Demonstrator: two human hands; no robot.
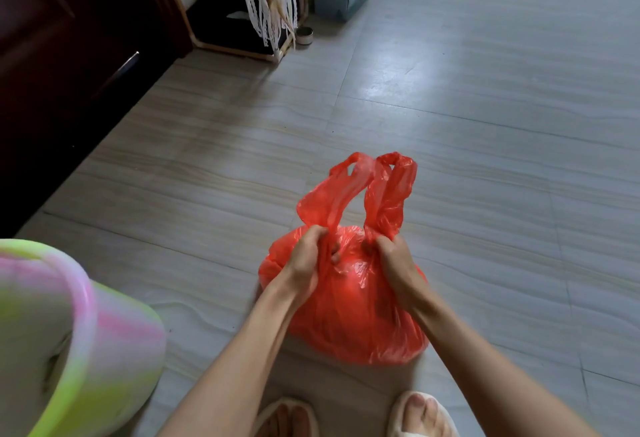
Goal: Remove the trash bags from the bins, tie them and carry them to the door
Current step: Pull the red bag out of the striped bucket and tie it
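So the full red plastic trash bag (349, 301) sits on the pale grey tiled floor (485, 125), right in front of the person's slippered feet (353, 417). Left hand (306, 258) grips the base of the bag's left handle loop, right hand (391, 260) grips the base of the right one, both fists clenched tight on the plastic. The two loops stick up on the far side. A pink-and-green plastic bin (69, 339) stands near left, with a dark wooden cabinet (69, 55) far left.

Full red trash bag (349, 312) on floor, handles upright, untied.
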